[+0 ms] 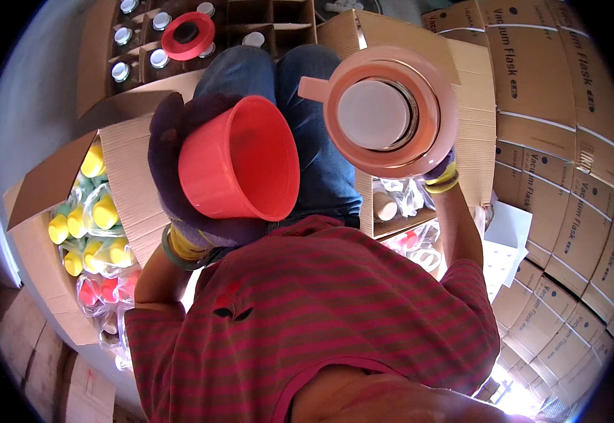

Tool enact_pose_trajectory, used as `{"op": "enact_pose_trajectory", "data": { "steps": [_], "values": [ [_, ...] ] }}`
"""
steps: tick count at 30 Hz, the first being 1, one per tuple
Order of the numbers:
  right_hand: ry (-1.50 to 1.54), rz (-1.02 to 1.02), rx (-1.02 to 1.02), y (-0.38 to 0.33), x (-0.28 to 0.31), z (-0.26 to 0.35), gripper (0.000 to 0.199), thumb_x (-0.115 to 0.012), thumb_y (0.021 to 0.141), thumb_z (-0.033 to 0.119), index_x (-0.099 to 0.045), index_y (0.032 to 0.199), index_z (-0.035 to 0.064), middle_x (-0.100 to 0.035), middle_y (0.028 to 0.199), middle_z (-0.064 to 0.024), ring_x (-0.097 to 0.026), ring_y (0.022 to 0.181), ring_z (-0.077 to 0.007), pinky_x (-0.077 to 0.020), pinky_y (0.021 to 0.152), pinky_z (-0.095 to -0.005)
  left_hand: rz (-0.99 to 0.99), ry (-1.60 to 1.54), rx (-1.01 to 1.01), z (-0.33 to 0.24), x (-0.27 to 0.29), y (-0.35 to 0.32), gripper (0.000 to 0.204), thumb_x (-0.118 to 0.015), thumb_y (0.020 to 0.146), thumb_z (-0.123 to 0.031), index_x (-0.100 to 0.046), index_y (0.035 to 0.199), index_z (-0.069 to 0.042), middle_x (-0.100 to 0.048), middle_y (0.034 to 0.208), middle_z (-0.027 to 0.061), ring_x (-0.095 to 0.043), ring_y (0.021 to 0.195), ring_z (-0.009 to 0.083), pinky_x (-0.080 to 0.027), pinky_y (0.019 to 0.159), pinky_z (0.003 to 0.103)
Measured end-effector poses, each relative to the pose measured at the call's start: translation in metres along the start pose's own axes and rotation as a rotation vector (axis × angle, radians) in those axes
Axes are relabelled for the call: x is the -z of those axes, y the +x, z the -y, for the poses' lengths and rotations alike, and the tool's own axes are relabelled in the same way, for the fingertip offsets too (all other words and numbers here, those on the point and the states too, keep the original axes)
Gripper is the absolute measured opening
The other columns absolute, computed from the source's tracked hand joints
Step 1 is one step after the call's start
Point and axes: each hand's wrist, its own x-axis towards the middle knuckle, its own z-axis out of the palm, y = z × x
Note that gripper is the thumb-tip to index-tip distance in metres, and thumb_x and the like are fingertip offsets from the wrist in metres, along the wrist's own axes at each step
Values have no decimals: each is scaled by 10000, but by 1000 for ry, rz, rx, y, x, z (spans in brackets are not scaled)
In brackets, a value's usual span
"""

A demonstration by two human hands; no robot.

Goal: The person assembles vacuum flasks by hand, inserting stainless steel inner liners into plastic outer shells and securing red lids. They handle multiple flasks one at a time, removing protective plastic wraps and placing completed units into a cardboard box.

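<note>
- I see stacked brown cartons [568, 106] filling the space out past my right hand, well beyond the fingers, printed sides facing me.
- An open carton [46, 233] sits below and outward of my left hand; it holds bagged yellow caps [102, 211] and, lower down, some red ones [88, 292].
- Beyond both hands, past the knees in blue jeans [307, 106], a divided carton [144, 42] holds silver-topped flasks in its cells, and a red ring-shaped collar [188, 35] rests on top of them.
- My right hand [439, 173], gloved with a yellow cuff, grasps a pale pink flask body [390, 111] from beneath; the fingers are mostly hidden behind it, clenched on its lower edge. Its open mouth faces me, showing a silvery inner rim and a pale liner.
- My left hand [173, 162], in a dark purple glove, cradles a red funnel-shaped cup [240, 161], fingers wrapped round its outer wall, wide mouth tilted toward the right hand.
- The cup and the flask body are near each other but apart.
</note>
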Motion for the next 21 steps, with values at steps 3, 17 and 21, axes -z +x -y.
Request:
{"op": "enact_pose_trajectory", "data": {
  "steps": [3, 17, 21],
  "values": [
    [44, 26, -4, 4, -2, -5, 596, -468, 973, 486, -427, 1402, 75, -492, 1405, -107, -479, 1283, -253, -387, 1090, -420, -39, -3, 39, -4, -3, 0, 1249, -890, 600, -486, -153, 1483, 2, -486, 1319, 244, -546, 1185, 337, -475, 980, 432],
    [-710, -68, 458, -18, -39, 2, 511, -464, 1002, 419, -519, 1303, 10, -582, 1271, -120, -555, 1174, -237, -453, 989, -383, 203, 331, 13, 7, -3, 17, 1113, -890, 608, -219, -232, 1486, -32, -417, 1436, 175, -417, 1324, 309, -362, 1083, 443],
    [-884, -143, 307, -20, -60, 0, 497, -540, 975, 419, -575, 1223, -10, -627, 1109, -56, -579, 983, -130, -468, 839, -287, 369, 729, -236, 1, 0, 16, 1048, -855, 643, -264, -259, 1467, -7, -380, 1460, 199, -365, 1358, 352, -328, 1090, 463]
  ]
}}
